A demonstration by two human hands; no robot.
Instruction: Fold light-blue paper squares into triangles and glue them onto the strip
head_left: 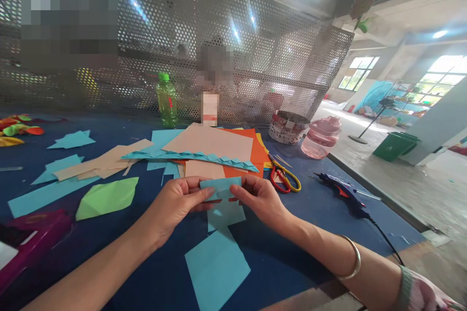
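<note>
Between my two hands I hold a small strip of light blue paper (221,187), raised above the table. My left hand (184,197) pinches its left end between thumb and fingers, and my right hand (257,197) does the same at its right end. Below the strip lies a light blue paper piece (226,215), partly hidden by it. Closer to me is a blue paper square (218,268). Just beyond my hands, a long folded blue zigzag strip (193,156) rests across a pile of peach paper (211,142) and orange paper (258,155).
Right of my hands are red-and-yellow scissors (284,180) and a glue gun (343,193) with a cord. Behind stand a tub (288,129), a pink jug (321,138) and a green bottle (167,102). Left lie green paper (106,198) and a magenta object (40,238). A perforated metal panel (164,24) rises behind.
</note>
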